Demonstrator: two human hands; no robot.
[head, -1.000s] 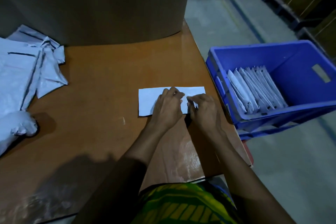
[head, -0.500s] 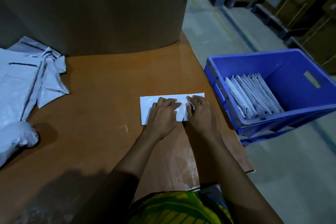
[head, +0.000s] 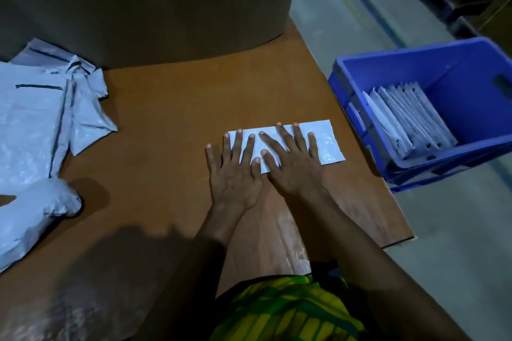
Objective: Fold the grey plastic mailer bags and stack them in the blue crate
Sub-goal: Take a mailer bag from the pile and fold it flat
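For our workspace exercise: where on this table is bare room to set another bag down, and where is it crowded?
Free: the brown table between the unfolded bag pile and the folded mailer, in front of the cardboard box. Crowded: the left edge, and the right edge where both hands press the mailer beside the blue crate.

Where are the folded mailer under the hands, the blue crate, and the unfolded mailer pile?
folded mailer (head: 328, 144): head view, bare right end past the fingers.
blue crate (head: 454, 75): head view, inner far wall.
unfolded mailer pile (head: 30, 124): head view, flat top bag at the table's left edge.
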